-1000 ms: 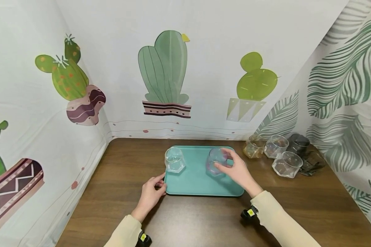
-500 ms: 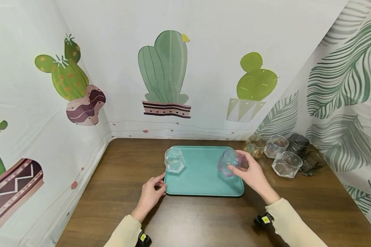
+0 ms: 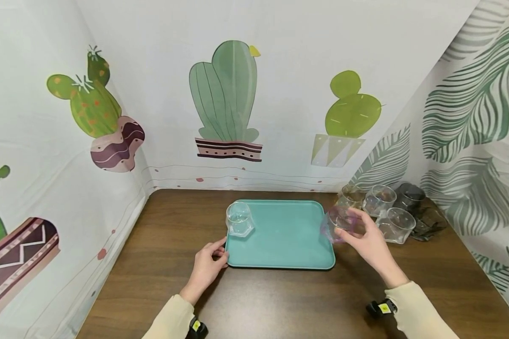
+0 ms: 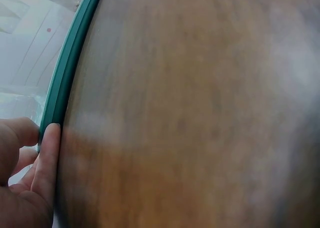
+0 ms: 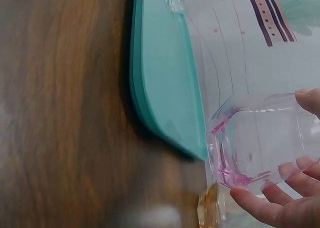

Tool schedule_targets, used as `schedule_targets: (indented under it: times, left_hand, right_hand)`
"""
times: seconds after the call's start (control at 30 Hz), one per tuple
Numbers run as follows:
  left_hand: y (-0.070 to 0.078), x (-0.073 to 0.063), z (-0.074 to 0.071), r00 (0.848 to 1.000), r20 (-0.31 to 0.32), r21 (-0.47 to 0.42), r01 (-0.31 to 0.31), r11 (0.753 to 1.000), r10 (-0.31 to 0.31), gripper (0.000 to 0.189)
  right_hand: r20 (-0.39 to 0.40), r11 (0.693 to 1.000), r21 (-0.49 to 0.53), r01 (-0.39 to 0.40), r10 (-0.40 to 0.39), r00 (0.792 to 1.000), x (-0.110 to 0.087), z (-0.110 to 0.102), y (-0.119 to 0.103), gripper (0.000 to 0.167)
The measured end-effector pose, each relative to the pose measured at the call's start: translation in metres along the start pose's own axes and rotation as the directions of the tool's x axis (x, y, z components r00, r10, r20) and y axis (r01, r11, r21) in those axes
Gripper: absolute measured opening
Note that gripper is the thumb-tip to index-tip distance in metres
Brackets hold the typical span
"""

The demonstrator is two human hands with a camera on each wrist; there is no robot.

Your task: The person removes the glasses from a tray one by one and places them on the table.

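My right hand grips a clear glass tumbler with a pink tint by its sides. It hangs over the right edge of the teal tray. In the right wrist view, the faceted pink-tinged base of the glass points toward the tray, thumb and fingers on opposite sides. My left hand pinches the tray's left edge near its front corner. Close up in the left wrist view, fingertips lie against both sides of the green rim. A clear tumbler stands in the tray's back left corner.
At the back right of the wooden table stands a cluster of tumblers: an amber one, clear ones and dark grey ones. The pink-tinted glass overlaps the amber one in the head view. Printed cloth walls surround the table.
My right hand has carried the pink-tinted tumbler rightward, from over the tray to past its right edge. My left hand, the tray and the clear tumbler on it have stayed still.
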State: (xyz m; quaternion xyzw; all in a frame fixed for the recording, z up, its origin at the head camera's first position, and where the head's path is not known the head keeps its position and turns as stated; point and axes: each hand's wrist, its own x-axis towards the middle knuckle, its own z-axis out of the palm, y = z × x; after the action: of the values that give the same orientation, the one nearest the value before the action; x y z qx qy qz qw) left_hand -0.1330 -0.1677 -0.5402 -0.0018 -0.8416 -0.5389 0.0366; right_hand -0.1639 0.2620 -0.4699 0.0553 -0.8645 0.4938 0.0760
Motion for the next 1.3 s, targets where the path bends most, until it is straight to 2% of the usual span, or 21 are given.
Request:
schedule_targets:
  times: [0.43, 0.6, 1.07, 1.3]
  left_hand:
    - [-0.001, 0.000, 0.000, 0.999, -0.011, 0.024, -0.037, 0.999, 0.037, 0.044]
    - [0.000, -0.001, 0.000, 1.000, -0.002, 0.020, -0.024, 1.000, 0.024, 0.044]
    - [0.001, -0.001, 0.001, 1.000, 0.004, 0.011, -0.011, 1.000, 0.011, 0.045]
    - [0.002, -0.002, 0.000, 1.000, 0.005, 0.014, -0.014, 1.000, 0.014, 0.045]
  right_hand:
    - [-0.082, 0.998, -0.062, -0.023, 0.018, 0.996, -0.004, -0.022, 0.021, 0.072]
    - [-0.135, 0.995, -0.084, -0.052, 0.040, 0.990, -0.006, -0.026, 0.028, 0.071]
    - [-0.200, 0.970, -0.190, -0.150, 0.111, 0.973, -0.006, -0.024, 0.042, 0.076]
    - [-0.213, 0.971, -0.177, -0.160, 0.121, 0.970, -0.003, -0.021, 0.043, 0.078]
